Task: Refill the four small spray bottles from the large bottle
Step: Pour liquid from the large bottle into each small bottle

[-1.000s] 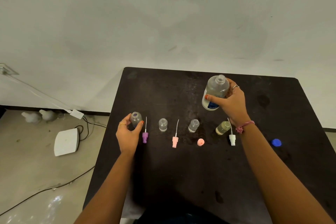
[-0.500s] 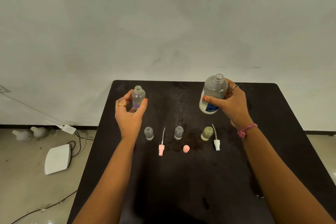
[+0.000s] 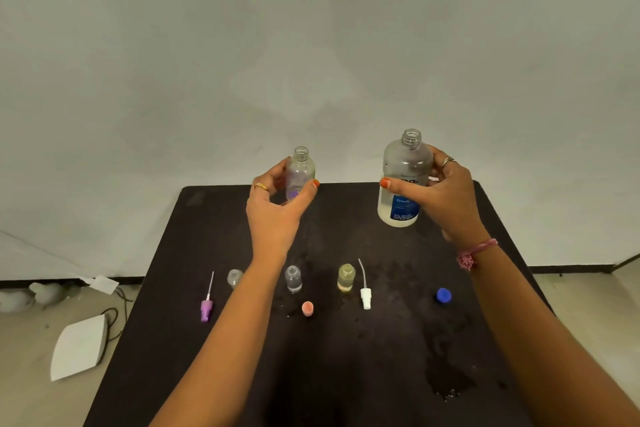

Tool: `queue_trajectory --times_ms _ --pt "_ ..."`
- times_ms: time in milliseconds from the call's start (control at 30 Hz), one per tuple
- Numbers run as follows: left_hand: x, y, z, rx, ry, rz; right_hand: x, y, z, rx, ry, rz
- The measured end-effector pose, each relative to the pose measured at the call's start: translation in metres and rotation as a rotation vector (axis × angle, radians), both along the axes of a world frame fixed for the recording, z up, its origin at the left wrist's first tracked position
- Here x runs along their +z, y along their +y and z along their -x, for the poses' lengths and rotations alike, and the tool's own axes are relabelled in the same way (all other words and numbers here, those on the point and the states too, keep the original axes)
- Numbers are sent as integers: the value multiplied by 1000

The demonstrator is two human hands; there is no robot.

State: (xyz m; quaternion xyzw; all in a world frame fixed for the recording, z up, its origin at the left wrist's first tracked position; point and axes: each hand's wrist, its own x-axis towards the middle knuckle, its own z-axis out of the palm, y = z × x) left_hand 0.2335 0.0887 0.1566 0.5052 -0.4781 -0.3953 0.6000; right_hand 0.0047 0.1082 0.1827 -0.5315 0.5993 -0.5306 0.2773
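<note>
Left hand [image 3: 277,215]: fingers curled round an uncapped small spray bottle [image 3: 300,173], raised upright left of the large bottle [image 3: 403,180].
Right hand [image 3: 446,198]: fingers wrapped round the large bottle (open neck, upright), above the worktop [image 3: 346,357].
Label: blue panel reading "fresh"; smaller print illegible.
Below the large bottle: yellowish bottle [image 3: 346,277], white sprayer [image 3: 365,295].

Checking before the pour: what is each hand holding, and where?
Left hand grips a small bottle around its body. Right hand grips the large bottle around its middle.
</note>
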Motion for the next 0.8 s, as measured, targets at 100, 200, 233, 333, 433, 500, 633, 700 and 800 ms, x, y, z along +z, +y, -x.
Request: queue_trajectory --times_ms 100,200,233,333,433,500,633,700,800 --pt "15 6 27 -54 22 -5 15 6 18 -16 16 23" --pt "30 12 52 -95 30 -2 28 11 36 -23 36 32" --pt "35 14 60 -104 25 1 33 13 41 -20 41 35" --pt "47 19 82 -130 23 7 45 16 55 4 67 48" --pt "56 22 99 -153 24 17 55 17 67 34 120 69" --pt "61 23 109 -157 17 21 62 16 75 49 175 90" --pt "68 24 124 -155 22 19 74 12 88 73 300 131" --pt "72 25 129 -153 33 20 79 9 92 74 371 150" --pt "77 25 137 -152 35 29 87 4 98 58 474 194"
